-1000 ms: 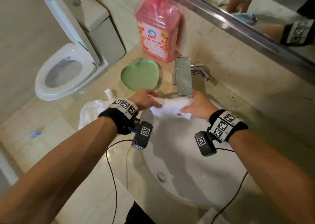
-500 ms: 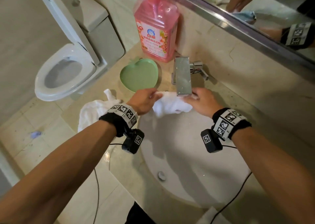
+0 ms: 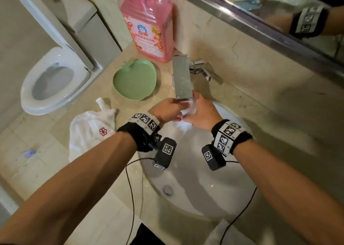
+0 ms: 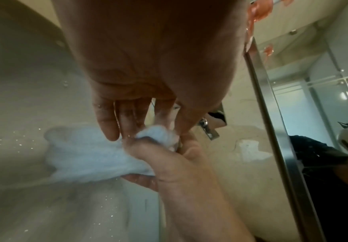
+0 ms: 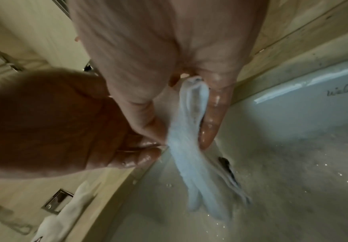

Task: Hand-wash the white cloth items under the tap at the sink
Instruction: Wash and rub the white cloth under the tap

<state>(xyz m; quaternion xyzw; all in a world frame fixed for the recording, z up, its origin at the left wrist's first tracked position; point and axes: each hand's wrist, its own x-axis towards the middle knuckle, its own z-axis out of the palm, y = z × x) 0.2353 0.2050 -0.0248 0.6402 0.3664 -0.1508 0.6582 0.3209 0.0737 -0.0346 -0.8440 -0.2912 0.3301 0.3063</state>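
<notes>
White cloth: a small wet white cloth (image 3: 188, 110) is held bunched between both hands at the centre of the head view, just below the spout of the tap (image 3: 182, 79) and above the sink (image 3: 214, 194).
Left hand: the left hand (image 3: 168, 109) is seen with its fingers (image 4: 109, 127) fairly straight and laid against the cloth; whether the thumb is closed on it cannot be told.
Right hand: the right hand (image 3: 202, 113) is seen with wet fingers (image 5: 212, 117) closed on the cloth, which is pinched against the thumb, its loose end hanging into the basin.
Second cloth: another white cloth with red flower mark (image 3: 89, 133) is left lying on the desk (image 3: 251, 114) at the left of the frame, close to the desk's outer edge.
Risk, slipping: a wet cloth held only at one end may be pulled from the fingers by the water's weight and dropped towards the drain (image 3: 168, 189).
Risk, splashing: water may be thrown off the bunched folds onto the desk and the wrist cameras.
Risk, waiting cloth: it may be nudged off the desk by the left forearm.
Risk, knocks: knuckles may be struck on the tap's hard edge, given how closely the hands are held beneath it.
</notes>
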